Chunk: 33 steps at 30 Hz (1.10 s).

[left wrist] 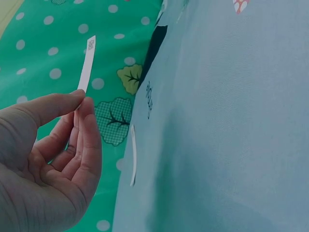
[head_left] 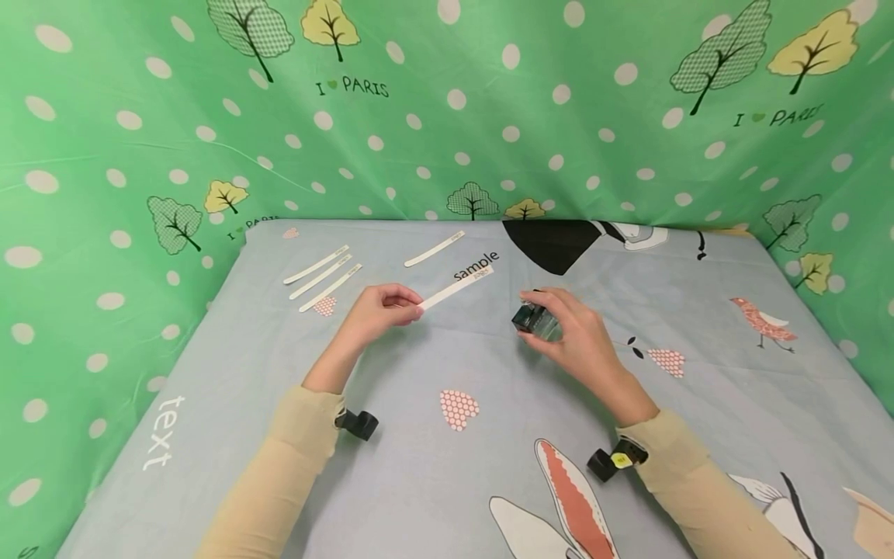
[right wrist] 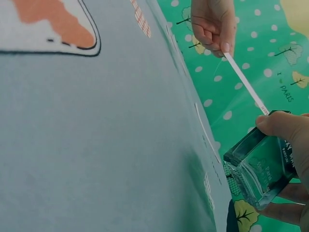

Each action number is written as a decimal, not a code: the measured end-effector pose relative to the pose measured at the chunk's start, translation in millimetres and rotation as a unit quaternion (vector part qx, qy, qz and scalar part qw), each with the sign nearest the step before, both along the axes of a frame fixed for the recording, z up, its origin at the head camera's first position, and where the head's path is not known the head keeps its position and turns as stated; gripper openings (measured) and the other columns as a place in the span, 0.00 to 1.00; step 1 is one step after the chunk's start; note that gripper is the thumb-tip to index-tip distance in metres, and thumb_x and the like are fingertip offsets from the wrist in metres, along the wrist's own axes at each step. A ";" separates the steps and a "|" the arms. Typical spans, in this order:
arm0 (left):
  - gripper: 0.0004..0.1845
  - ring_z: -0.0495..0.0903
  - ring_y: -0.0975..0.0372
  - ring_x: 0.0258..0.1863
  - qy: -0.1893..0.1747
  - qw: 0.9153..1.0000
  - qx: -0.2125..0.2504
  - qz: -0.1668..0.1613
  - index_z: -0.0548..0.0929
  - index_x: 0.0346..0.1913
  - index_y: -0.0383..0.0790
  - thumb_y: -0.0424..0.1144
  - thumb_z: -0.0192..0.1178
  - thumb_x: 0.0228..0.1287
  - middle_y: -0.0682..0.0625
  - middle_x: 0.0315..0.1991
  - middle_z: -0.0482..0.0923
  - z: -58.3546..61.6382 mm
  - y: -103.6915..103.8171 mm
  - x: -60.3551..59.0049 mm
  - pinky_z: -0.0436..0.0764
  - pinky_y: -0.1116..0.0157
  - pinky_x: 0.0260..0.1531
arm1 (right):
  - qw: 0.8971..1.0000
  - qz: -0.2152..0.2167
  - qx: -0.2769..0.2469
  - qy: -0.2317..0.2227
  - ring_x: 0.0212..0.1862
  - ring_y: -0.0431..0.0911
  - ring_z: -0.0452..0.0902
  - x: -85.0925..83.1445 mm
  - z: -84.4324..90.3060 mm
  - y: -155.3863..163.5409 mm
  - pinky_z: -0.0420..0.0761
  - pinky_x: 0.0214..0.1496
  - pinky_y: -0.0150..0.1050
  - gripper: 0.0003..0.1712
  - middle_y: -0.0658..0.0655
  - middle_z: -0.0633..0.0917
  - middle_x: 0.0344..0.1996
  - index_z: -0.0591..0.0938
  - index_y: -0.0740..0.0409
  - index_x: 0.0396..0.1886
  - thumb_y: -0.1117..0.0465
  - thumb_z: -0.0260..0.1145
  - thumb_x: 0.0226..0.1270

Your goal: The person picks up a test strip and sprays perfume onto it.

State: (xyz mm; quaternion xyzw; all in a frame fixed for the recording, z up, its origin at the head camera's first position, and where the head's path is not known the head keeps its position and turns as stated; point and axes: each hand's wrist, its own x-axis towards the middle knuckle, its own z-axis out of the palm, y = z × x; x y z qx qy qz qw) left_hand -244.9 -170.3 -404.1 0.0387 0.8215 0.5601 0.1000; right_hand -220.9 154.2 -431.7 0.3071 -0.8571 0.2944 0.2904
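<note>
Paper strip (head_left: 457, 286) in left hand (head_left: 377, 310), beside printed "sample" (head_left: 476, 265).

Bright even light, soft shadows, wide-angle edge bending, wrist views slightly soft

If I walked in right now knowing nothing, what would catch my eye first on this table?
Probably the two hands at the middle of the table: the left hand pinches a white paper strip by one end, while the right hand grips a small glass bottle just beside it. Four more strips lie at the far left of the cloth, and a bright green dotted curtain with trees surrounds everything.
</note>
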 end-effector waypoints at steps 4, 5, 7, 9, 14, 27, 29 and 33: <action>0.14 0.85 0.61 0.33 0.002 1.000 -0.002 -0.002 0.83 0.47 0.26 0.32 0.67 0.62 0.59 0.28 0.82 0.5 0.6 -0.6 0.89 0.61 0.43 | 1.000 -0.004 -0.001 -0.009 0.49 0.56 0.85 0.9 0.6 0.9 0.88 0.45 0.53 0.34 0.61 0.85 0.50 0.80 0.53 0.58 0.59 0.82 0.49; 0.13 0.85 0.60 0.33 0.002 1.000 -0.002 -0.002 0.83 0.47 0.26 0.32 0.67 0.62 0.59 0.28 0.82 0.8 0.8 -0.6 0.89 0.61 0.42 | 1.000 -0.005 -0.001 -0.012 0.49 0.56 0.85 0.9 0.6 1.1 0.88 0.44 0.53 0.35 0.61 0.84 0.50 0.80 0.53 0.59 0.59 0.82 0.49; 0.13 0.85 0.59 0.33 0.001 1.000 -0.001 -0.002 0.83 0.47 0.26 0.32 0.67 0.62 0.59 0.28 0.82 1.2 0.8 -0.5 0.88 0.63 0.41 | 1.000 -0.007 -0.002 -0.017 0.50 0.56 0.84 0.9 0.4 1.6 0.88 0.44 0.53 0.35 0.60 0.84 0.51 0.79 0.53 0.60 0.59 0.82 0.50; 0.13 0.85 0.59 0.33 0.001 1.000 -0.002 -0.001 0.83 0.47 0.26 0.32 0.67 0.62 0.59 0.27 0.82 1.5 0.6 -0.6 0.88 0.66 0.39 | 1.000 -0.009 -0.002 -0.020 0.50 0.56 0.84 0.8 0.4 2.1 0.88 0.43 0.53 0.36 0.60 0.83 0.51 0.78 0.53 0.60 0.60 0.82 0.50; 0.13 0.85 0.58 0.34 0.000 1.000 -0.004 0.000 0.83 0.46 0.27 0.32 0.67 0.62 0.58 0.28 0.82 1.7 -0.3 -1.2 0.88 0.65 0.40 | 1.000 -0.008 -0.002 -0.017 0.51 0.55 0.83 0.4 1.2 2.6 0.88 0.44 0.52 0.36 0.60 0.83 0.52 0.78 0.53 0.61 0.60 0.81 0.50; 0.13 0.86 0.58 0.35 -0.005 1.000 -0.010 0.004 0.83 0.47 0.28 0.33 0.67 0.63 0.54 0.31 0.84 2.3 -2.2 -3.2 0.88 0.65 0.41 | 1.000 -0.005 -0.002 -0.009 0.52 0.54 0.83 0.6 2.1 5.9 0.87 0.46 0.53 0.37 0.59 0.83 0.52 0.78 0.53 0.61 0.61 0.82 0.50; 0.13 0.86 0.58 0.35 -0.005 1.000 -0.011 0.005 0.83 0.47 0.28 0.33 0.67 0.63 0.53 0.31 0.84 2.9 -2.5 -3.7 0.88 0.67 0.41 | 1.000 -0.006 0.000 -0.009 0.53 0.54 0.82 0.6 2.1 6.6 0.87 0.47 0.53 0.37 0.59 0.83 0.52 0.78 0.54 0.61 0.61 0.82 0.49; 0.14 0.85 0.59 0.35 -0.003 1.000 -0.016 0.008 0.83 0.47 0.29 0.34 0.68 0.62 0.54 0.30 0.84 4.1 -3.1 -5.0 0.87 0.70 0.38 | 1.000 -0.007 0.001 -0.012 0.53 0.54 0.82 0.7 2.3 7.5 0.87 0.46 0.52 0.37 0.59 0.83 0.52 0.78 0.54 0.61 0.61 0.82 0.49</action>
